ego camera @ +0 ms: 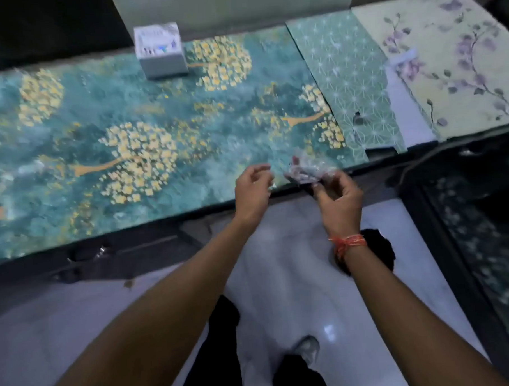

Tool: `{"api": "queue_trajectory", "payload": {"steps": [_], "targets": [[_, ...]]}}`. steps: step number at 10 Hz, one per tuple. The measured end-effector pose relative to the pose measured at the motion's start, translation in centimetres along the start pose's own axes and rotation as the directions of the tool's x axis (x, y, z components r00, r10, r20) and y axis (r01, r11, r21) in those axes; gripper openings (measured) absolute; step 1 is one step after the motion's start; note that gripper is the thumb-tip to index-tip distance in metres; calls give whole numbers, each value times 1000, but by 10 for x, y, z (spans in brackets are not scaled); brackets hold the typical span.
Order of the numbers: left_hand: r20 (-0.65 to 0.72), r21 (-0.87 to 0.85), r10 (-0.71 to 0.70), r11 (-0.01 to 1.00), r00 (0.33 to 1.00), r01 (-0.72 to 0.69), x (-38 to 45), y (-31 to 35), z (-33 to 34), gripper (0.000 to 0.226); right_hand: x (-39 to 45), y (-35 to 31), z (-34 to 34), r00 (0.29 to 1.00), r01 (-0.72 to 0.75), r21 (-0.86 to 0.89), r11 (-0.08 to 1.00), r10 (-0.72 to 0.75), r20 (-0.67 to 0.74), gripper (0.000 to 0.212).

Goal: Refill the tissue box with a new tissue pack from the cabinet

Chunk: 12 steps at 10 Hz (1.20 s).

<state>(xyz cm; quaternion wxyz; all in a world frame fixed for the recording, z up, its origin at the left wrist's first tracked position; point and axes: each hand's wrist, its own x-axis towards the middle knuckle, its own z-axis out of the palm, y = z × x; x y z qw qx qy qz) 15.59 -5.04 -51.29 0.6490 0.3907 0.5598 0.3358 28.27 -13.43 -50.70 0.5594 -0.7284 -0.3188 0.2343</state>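
A grey-white cube tissue box (161, 51) stands at the far edge of the teal, gold-flowered counter (99, 135). Near the counter's front edge my right hand (339, 199) is shut on a crumpled clear plastic wrapper (306, 170). My left hand (253, 190) hovers just left of it, fingers curled, pinching a small shiny scrap of the wrapper. No tissue pack shows.
Patterned sheets cover the counter's right part: a green geometric one (339, 81) and a pale floral one (451, 61). A dark glass-fronted cabinet (482, 226) stands at the right. White glossy floor (295, 278) lies below, with my legs and a shoe.
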Motion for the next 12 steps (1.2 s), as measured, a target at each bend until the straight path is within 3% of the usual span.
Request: {"api": "queue_trajectory", "payload": {"steps": [2, 4, 6, 7, 8, 9, 10, 11, 12], "targets": [[53, 151, 122, 980, 991, -129, -41, -114, 99, 21, -33, 90, -99, 986, -74, -19, 997, 70, -151, 14], [194, 334, 62, 934, 979, -125, -36, -219, 177, 25, -42, 211, -169, 926, -220, -132, 966, 165, -340, 19], [316, 483, -17, 863, 949, -146, 17, -351, 259, 27, -34, 378, -204, 817, -345, -156, 926, 214, -536, 21], [359, 546, -45, 820, 932, -171, 51, -424, 297, 25, -13, 465, -213, 796, -381, -215, 899, 201, -571, 19], [409, 578, -78, 793, 909, -192, 84, -483, 323, 23, 13, 549, -213, 805, -421, -339, 841, 174, -567, 19], [431, 602, -67, 764, 900, -231, 109, -526, 339, 21, 38, 619, -203, 863, -447, -512, 734, 202, -463, 25], [431, 618, -85, 753, 898, -226, 121, -546, 344, 21, 42, 649, -192, 849, -515, -666, 540, 431, -306, 46], [406, 600, -93, 777, 909, -189, 112, -531, 333, 26, 32, 629, -194, 855, -518, -560, 647, 416, -310, 53], [341, 522, -35, 838, 940, -158, 87, -492, 314, 14, 14, 577, -199, 875, -470, -331, 818, 384, -294, 34]]}}
